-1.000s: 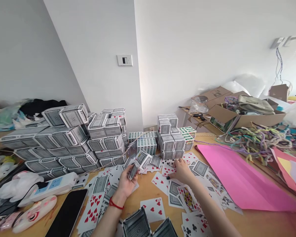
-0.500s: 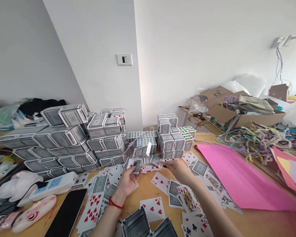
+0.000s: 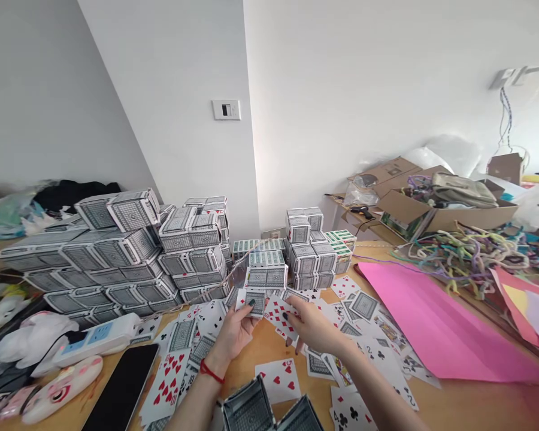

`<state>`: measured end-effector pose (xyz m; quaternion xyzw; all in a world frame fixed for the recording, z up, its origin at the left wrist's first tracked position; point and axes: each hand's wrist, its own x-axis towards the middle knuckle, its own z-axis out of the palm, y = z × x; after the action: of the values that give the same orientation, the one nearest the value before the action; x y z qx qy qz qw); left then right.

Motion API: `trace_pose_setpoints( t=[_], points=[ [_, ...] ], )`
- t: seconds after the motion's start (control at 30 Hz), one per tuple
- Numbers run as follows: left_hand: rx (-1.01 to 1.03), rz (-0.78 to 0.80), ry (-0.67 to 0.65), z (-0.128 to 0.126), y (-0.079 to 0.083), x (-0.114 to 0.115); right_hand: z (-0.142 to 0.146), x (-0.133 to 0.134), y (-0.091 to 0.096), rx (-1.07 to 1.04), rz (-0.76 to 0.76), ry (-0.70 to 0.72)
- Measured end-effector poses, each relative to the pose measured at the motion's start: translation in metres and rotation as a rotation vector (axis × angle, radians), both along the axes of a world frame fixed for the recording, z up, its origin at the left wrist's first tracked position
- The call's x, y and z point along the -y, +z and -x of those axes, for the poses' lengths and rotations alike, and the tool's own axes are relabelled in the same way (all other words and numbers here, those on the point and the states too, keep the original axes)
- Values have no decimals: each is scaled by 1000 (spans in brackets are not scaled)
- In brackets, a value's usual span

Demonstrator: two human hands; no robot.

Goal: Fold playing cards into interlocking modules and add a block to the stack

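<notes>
My left hand [image 3: 234, 334], with a red cord on its wrist, is closed on playing cards [image 3: 254, 303]; a patterned grey back and a red-suit edge show. My right hand [image 3: 317, 328] pinches a playing card of red diamonds [image 3: 278, 313] close beside them, its fingers over the card's right side. Loose cards lie about both hands, among them a five of hearts [image 3: 281, 381] below and a ten of hearts [image 3: 167, 382] at the left. Two open boxes folded from cards [image 3: 250, 406] stand at the bottom edge, cut off by the frame.
Tall stacks of card-built blocks [image 3: 130, 245] rise at the left, with smaller ones [image 3: 314, 254] behind my hands. A black phone [image 3: 123, 389] and a white power strip [image 3: 99, 338] lie left. Pink paper [image 3: 435, 323], tangled yarn [image 3: 471, 251] and a cardboard box [image 3: 458, 216] are at the right.
My right hand has come left and nearer, and now grips a diamonds card beside the left hand's cards. More loose cards show around the right forearm, including a two of clubs.
</notes>
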<state>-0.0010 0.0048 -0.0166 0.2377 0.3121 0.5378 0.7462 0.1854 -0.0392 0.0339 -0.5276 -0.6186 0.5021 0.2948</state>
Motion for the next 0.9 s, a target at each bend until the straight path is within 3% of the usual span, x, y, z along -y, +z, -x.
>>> trace_pose_setpoints(
  t=[0.27,0.9],
  points=[
    [-26,23,40,1,-4,-3,7,3,8,-92,-34,-34],
    [-59,-11,21,3,-4,-1,4,-3,-5,21,-12,-46]
  ],
)
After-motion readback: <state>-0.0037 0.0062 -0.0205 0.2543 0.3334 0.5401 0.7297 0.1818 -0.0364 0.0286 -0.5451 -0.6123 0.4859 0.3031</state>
